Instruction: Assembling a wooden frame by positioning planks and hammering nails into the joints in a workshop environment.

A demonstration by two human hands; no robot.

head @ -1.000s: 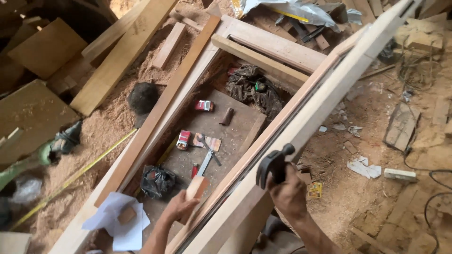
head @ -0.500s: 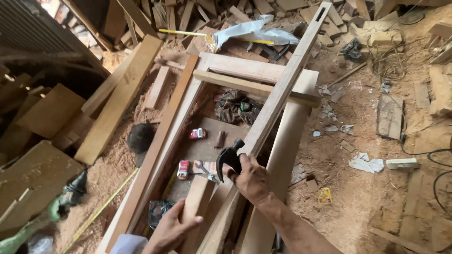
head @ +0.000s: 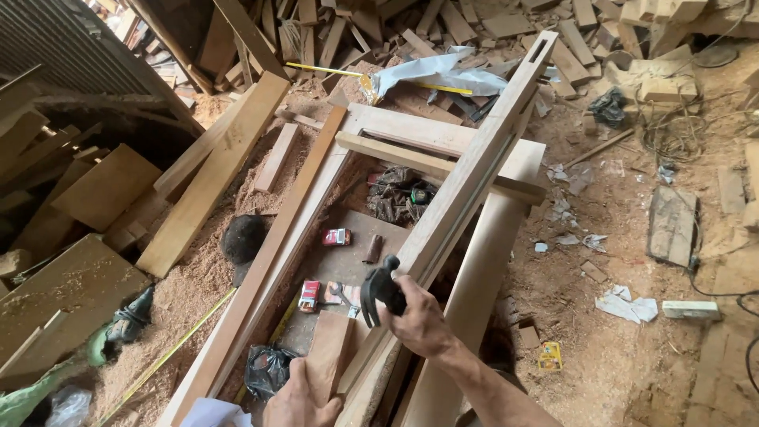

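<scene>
Two hands at a long grooved rail over a wooden frame in a sawdust-strewn workshop.

Nearest, the left hand (head: 299, 398) rests on a short block (head: 329, 357), fingers curled against its lower end; beside it the right hand (head: 419, 323) is closed round a black hammer (head: 381, 291), its head just beside the rail (head: 466, 190). The rail runs up and away, lying across the frame (head: 395, 130). Under the frame small red boxes (head: 337, 236) lie on a board. Farther off: planks (head: 213, 170), a yellow tape (head: 316, 69), crumpled plastic (head: 443, 73), scrap offcuts.

Carpentry workshop, sawdust floor (head: 198, 285), stacked planks (head: 213, 170)
</scene>
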